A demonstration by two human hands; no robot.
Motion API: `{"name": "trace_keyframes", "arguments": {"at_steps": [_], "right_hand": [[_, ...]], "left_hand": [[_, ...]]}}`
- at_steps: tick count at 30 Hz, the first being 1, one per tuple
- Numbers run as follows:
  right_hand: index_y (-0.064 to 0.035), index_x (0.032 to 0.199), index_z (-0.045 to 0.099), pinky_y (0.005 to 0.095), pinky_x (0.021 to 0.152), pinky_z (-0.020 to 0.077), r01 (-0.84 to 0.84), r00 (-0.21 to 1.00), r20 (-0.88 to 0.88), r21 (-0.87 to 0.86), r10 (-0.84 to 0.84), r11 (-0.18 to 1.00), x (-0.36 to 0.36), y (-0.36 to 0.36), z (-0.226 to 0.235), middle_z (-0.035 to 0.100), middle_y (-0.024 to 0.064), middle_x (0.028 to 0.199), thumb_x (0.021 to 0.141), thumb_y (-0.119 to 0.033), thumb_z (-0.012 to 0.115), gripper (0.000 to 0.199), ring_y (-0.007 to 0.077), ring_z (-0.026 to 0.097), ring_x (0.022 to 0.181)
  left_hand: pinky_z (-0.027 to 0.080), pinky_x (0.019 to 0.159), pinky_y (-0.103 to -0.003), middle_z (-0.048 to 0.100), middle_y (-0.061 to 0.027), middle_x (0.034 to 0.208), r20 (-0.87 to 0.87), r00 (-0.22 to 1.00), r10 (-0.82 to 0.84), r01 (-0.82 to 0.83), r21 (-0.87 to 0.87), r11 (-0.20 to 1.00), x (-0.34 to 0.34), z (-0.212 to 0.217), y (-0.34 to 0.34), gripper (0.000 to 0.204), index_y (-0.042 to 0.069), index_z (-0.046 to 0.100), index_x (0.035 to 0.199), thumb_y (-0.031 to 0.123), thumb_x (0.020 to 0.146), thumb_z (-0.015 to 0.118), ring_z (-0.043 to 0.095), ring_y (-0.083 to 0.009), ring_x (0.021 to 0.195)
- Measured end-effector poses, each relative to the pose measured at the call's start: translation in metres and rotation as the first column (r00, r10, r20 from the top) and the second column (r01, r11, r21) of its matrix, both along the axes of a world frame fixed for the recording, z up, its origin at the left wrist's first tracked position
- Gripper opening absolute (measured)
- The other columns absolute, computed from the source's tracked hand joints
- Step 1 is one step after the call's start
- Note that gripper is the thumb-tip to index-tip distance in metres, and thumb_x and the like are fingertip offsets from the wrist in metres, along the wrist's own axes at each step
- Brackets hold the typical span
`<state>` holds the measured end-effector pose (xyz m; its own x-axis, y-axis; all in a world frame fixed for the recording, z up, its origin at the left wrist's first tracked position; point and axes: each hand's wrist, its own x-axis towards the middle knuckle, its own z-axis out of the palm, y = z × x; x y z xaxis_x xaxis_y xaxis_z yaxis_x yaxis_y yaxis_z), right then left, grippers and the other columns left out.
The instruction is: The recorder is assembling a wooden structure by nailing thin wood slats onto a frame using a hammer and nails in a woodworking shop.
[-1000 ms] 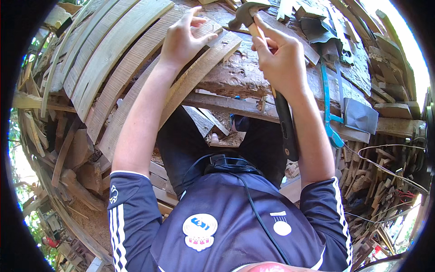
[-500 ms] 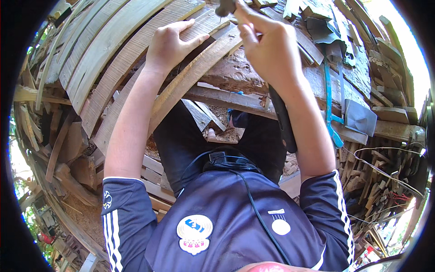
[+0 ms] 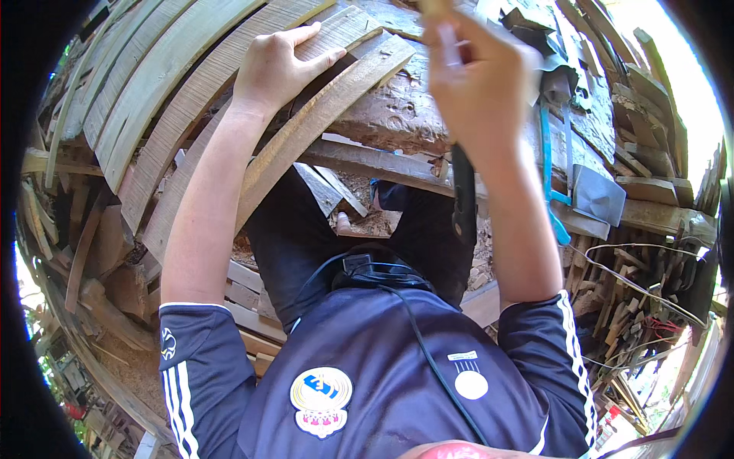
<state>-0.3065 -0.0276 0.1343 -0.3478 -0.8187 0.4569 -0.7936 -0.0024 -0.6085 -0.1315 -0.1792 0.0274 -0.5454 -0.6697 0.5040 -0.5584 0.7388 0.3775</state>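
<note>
right hand [image 3: 482,92] — grip closed round hammer [image 3: 463,195] | long axis fore-aft, butt bodyward | left hand [image 3: 274,70] — spread on slat [image 3: 348,30]

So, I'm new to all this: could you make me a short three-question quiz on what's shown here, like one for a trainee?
1. Which hand grips the black-ended handle?
2. True or false: the left hand rests on a wooden slat.
3. The teal tool lies on which side of the right forearm: A, its left; B, its right?

Key: 1. The right hand. 2. True. 3. B.
</note>
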Motion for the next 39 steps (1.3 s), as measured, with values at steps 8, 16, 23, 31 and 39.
{"name": "trace_keyframes", "arguments": {"at_steps": [8,16,23,31,39], "right_hand": [[-0.0045,0.125,0.065,0.0330,0.057,0.0505,0.068,0.997,0.030,-0.033,-0.067,0.997,0.012,0.001,0.056,0.071,0.0207,0.082,0.094,-0.008,0.061,0.032,0.0206,0.065,0.056],[-0.0037,0.085,0.073,0.0378,0.051,0.0470,-0.042,0.978,-0.207,-0.114,0.018,0.993,-0.012,-0.008,0.023,0.062,0.0144,0.059,0.088,-0.012,0.067,0.011,0.0298,0.060,0.048],[-0.0108,0.107,0.074,0.0322,0.052,0.0432,-0.200,0.931,-0.313,-0.010,0.187,0.980,-0.025,-0.024,-0.032,0.064,0.0119,0.061,0.095,-0.019,0.062,0.019,0.0165,0.059,0.052],[-0.0119,0.117,0.073,0.0412,0.058,0.0528,-0.187,0.893,-0.403,0.072,0.200,0.980,-0.034,-0.026,-0.042,0.071,0.0155,0.071,0.094,-0.019,0.061,0.026,0.0325,0.064,0.054],[-0.0084,0.095,0.074,0.0291,0.049,0.0486,-0.125,0.825,-0.563,-0.104,0.045,0.987,-0.019,-0.010,-0.003,0.064,0.0118,0.057,0.096,-0.022,0.063,0.018,0.0173,0.066,0.051]], "left_hand": [[0.059,0.086,-0.037,0.072,-0.0210,0.104,-0.035,0.999,-0.015,0.016,0.011,1.000,0.003,0.001,-0.001,0.063,0.001,0.072,0.116,0.052,0.079,0.078,0.073,-0.0297,0.094],[0.056,0.092,-0.035,0.071,-0.0204,0.112,-0.021,1.000,-0.009,0.011,0.082,0.997,0.004,0.005,0.003,0.061,0.000,0.071,0.117,0.046,0.079,0.081,0.071,-0.0290,0.102],[0.056,0.092,-0.036,0.071,-0.0199,0.112,-0.043,0.999,-0.031,0.036,0.123,0.992,-0.003,0.004,-0.002,0.060,-0.001,0.071,0.117,0.046,0.081,0.079,0.071,-0.0292,0.103],[0.057,0.092,-0.037,0.071,-0.0207,0.111,-0.040,0.999,-0.011,0.016,0.136,0.991,-0.005,0.003,0.007,0.062,0.001,0.071,0.117,0.050,0.080,0.079,0.072,-0.0307,0.100],[0.060,0.085,-0.037,0.072,-0.0200,0.109,0.001,1.000,0.009,-0.009,0.066,0.998,0.002,0.005,0.003,0.061,0.003,0.073,0.116,0.053,0.081,0.077,0.073,-0.0277,0.096]]}}
